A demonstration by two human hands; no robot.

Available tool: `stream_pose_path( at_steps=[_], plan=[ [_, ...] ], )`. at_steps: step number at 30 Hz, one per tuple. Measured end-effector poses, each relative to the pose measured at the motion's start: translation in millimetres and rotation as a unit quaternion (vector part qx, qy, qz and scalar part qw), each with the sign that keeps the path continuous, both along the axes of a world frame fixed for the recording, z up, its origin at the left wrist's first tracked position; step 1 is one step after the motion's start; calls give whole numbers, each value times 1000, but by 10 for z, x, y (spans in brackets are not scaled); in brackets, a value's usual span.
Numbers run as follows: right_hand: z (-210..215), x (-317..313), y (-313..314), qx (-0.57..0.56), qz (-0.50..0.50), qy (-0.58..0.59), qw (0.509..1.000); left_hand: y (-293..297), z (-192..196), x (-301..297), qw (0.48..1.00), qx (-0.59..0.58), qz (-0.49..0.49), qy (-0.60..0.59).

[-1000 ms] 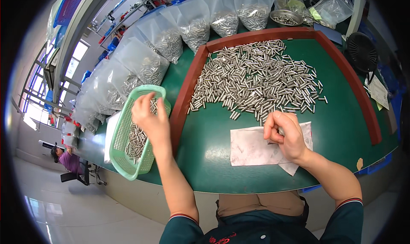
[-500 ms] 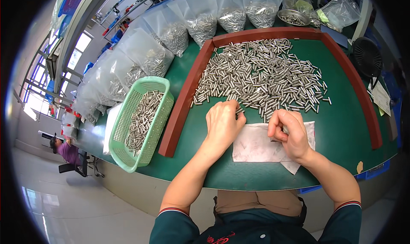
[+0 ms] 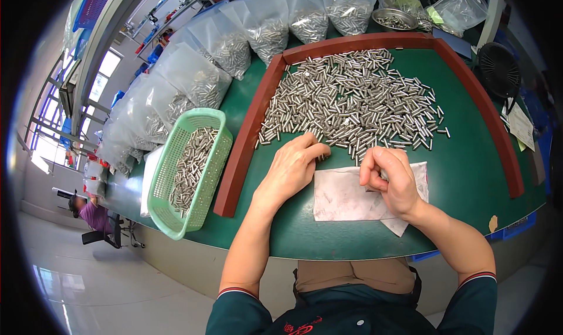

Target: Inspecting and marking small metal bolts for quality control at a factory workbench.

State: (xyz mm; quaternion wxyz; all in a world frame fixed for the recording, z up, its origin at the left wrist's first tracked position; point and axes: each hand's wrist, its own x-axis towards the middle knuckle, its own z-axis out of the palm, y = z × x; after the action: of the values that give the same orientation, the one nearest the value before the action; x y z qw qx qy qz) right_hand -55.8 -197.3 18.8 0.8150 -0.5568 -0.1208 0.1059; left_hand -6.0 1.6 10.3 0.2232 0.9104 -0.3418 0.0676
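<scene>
Green desk (image 3: pixel 469 176) under head camera, red-brown frame (image 3: pixel 246 141) fencing heap of small metal cylinders (image 3: pixel 352 103) toward far edge. Your left hand (image 3: pixel 290 171) lies palm down, fingers loosely curled, fingertips touching near fringe of heap; whether it grips any, cannot tell. Your right hand (image 3: pixel 392 179) rests on white cloth (image 3: pixel 346 194) near front edge, fingers pinched narrow; what they hold is hidden. Green basket (image 3: pixel 187 171) with cylinders sits at left edge, outside frame. Clear bags (image 3: pixel 234 47) of cylinders line far-left edge.
</scene>
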Motion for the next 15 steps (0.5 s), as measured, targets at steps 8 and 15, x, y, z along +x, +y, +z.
stream_pose_path(
  at_steps=[8,15],
  plan=[
    [10,-18,14,-45,-7,-29,999,-124,20,-84,981,-93,168,25],
    [10,-19,11,-43,-8,-49,998,-298,-57,-113,978,-16,206,-16]
  ],
)
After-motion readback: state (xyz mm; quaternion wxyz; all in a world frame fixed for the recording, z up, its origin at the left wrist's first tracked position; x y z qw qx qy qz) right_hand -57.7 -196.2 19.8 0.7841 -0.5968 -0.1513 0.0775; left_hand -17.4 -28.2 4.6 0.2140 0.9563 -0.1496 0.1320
